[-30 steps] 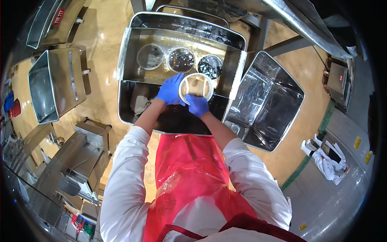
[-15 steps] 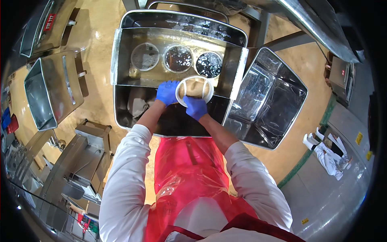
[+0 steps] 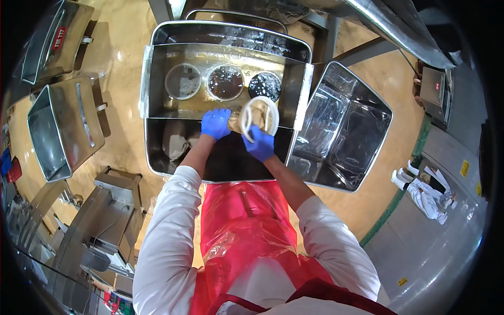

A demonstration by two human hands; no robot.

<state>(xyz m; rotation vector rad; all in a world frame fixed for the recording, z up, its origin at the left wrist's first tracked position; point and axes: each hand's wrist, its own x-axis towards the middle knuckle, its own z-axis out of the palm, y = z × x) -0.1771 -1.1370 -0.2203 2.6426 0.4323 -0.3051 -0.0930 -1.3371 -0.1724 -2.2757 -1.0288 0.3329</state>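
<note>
My right hand (image 3: 259,143), in a blue glove, grips the lower side of a white ring-rimmed filter bag (image 3: 274,116). Tan fabric shows inside the ring, which is tilted to the right. The tan body of the bag runs left from the ring to my gloved left hand (image 3: 216,124), whose fingers are curled against its end; the fingertips are partly hidden. Both hands are over the near edge of a metal tray (image 3: 189,110) with three round openings. Dark, foamy liquid fills the right opening (image 3: 264,87). Bubbly brownish liquid is in the middle one (image 3: 226,83), greyish liquid in the left (image 3: 182,81).
The tray lies across a deep metal tub (image 3: 231,163), with a crumpled tan cloth-like piece (image 3: 175,140) inside at its left. An angled metal tub (image 3: 338,131) stands to the right. Two wheeled tubs (image 3: 68,126) are at the left. Metal beams (image 3: 362,52) cross at the upper right.
The filter bag's ring has tipped to the right and moved slightly that way, so the bag's tan side now shows between my hands. My left hand is now apart from the ring.
</note>
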